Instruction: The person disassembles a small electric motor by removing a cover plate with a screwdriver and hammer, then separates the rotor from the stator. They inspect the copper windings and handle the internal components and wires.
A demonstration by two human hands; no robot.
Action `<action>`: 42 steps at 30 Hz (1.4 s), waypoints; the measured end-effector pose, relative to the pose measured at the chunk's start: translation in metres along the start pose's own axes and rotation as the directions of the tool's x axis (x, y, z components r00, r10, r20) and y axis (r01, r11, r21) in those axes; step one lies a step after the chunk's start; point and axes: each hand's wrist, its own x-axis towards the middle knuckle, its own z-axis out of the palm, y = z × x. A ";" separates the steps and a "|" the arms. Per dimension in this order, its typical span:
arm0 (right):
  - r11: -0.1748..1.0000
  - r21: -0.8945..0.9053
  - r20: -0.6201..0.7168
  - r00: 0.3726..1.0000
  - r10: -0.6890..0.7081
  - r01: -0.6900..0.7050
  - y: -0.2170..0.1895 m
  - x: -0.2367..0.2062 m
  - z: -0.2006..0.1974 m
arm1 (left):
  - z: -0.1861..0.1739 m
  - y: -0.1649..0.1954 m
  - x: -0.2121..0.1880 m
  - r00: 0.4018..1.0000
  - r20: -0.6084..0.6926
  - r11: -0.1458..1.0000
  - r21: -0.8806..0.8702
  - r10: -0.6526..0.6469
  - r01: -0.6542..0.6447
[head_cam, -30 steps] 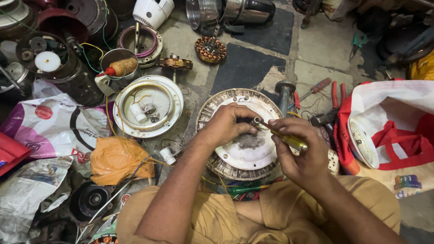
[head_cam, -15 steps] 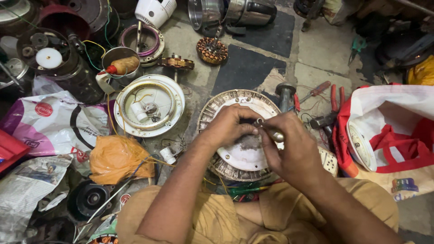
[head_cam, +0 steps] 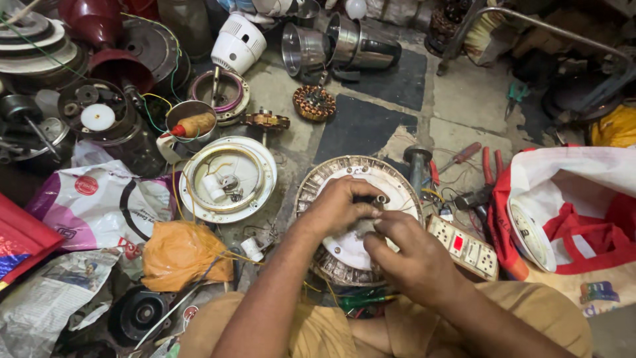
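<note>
Fingers of both hands pinch at the hub of the round fan motor (head_cam: pixel 344 255). Left hand (head_cam: pixel 338 207) reaches from the left, right hand (head_cam: pixel 407 255) from nearer, its grip partly hidden

Centre of frame: round motor housing (head_cam: pixel 358 219), white plate inside a dull silver ribbed rim. Left of it, white and cream fan cover (head_cam: pixel 228 179). Lower left: orange plastic bag (head_cam: pixel 179 255); pink, white and black printed bag (head_cam: pixel 99 205). Right edge: red and white carry bag (head_cam: pixel 570 199). Upper centre: copper-brown wound stator (head_cam: pixel 313 103). Floor tiles (head_cam: pixel 371 126) black and grey. Trousers (head_cam: pixel 530 318) mustard yellow.
</note>
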 end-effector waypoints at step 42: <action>0.965 0.170 -0.081 0.973 0.218 -0.202 0.012 0.002 -0.012 | 0.003 -0.003 0.002 0.997 -0.015 0.997 -0.011 0.076 -0.077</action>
